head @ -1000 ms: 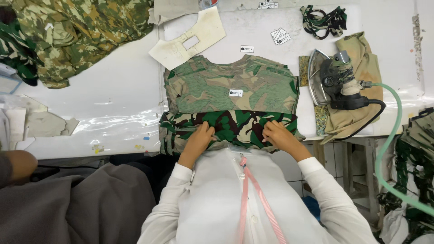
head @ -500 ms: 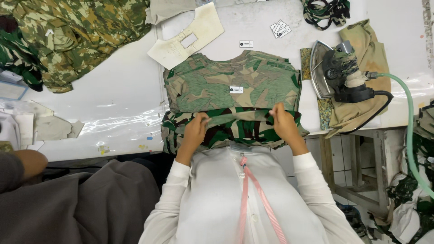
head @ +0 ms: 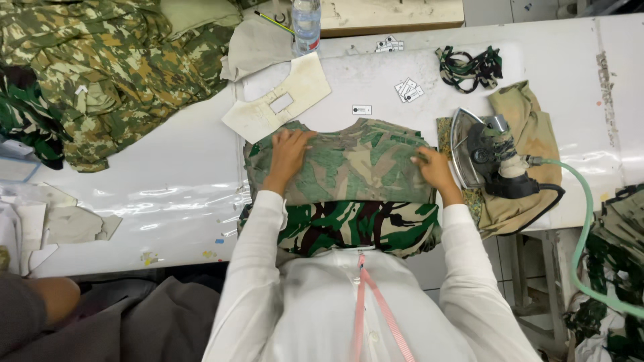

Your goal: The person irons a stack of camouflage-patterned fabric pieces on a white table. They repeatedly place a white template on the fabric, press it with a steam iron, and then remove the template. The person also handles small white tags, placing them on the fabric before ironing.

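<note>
On the white table (head: 161, 201) right in front of me lies a folded camouflage garment (head: 349, 181), its pale inside-out upper layer turned up over a darker green and black layer that hangs toward my body. My left hand (head: 288, 153) rests flat on the upper left corner, fingers spread, pressing rather than pinching. My right hand (head: 435, 167) sits at the right edge of the fold, fingers curled lightly onto the cloth; I cannot tell whether they pinch it or only press. Judging by how it drapes, this fabric is light, soft and limp, not slippery, and would sag if lifted from one point, so the best grip seems to be at both outer edges of the fold together. Just beside my right hand stands a steam iron (head: 486, 157) on a tan cloth pad (head: 530, 127), with a green hose (head: 583, 228) trailing away. Beyond the garment lies a cream card template (head: 278, 100).
</note>
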